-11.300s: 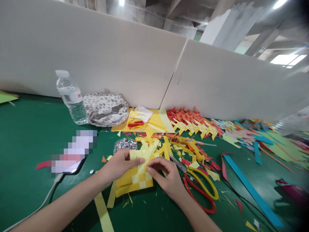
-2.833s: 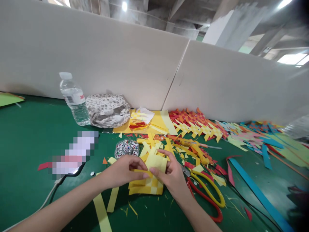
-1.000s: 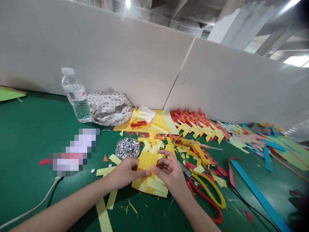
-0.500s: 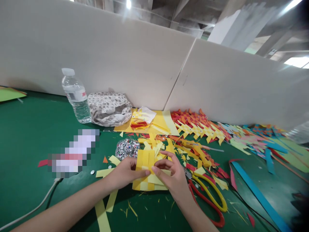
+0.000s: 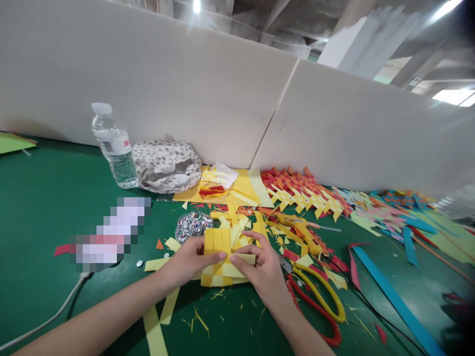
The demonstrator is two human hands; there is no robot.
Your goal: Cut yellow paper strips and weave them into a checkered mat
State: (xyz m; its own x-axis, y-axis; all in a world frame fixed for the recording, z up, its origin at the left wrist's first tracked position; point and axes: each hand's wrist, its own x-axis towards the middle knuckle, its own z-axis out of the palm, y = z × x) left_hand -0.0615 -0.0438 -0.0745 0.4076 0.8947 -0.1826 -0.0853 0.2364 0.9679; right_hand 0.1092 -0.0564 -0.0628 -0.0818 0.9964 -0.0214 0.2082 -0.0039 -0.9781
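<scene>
Between my hands is a woven piece of yellow paper strips (image 5: 217, 241), deep yellow ones crossed with pale yellow ones. My left hand (image 5: 193, 259) grips its left side, thumb lying on top and the other fingers mostly hidden behind. At the right side, my right hand (image 5: 256, 259) pinches a pale yellow strip (image 5: 237, 270) with thumb and fingers. Scissors (image 5: 315, 296) with one red and one yellow handle lie just right of my right hand. A clear bag of googly eyes (image 5: 193, 226) sits beyond my left hand.
A water bottle (image 5: 116, 148) and a patterned cloth bundle (image 5: 166, 165) stand by the partition. Woven paper fish (image 5: 304, 195) are heaped at the back right. A yellow glue gun (image 5: 299, 227), its dark cable and paper scraps lie right of centre; a blue strip (image 5: 393, 296) lies farther right.
The pale strip by my right thumb has shifted within the weave, and its end now shows over my right fingers. Both hands keep their hold; the whole view has slid slightly.
</scene>
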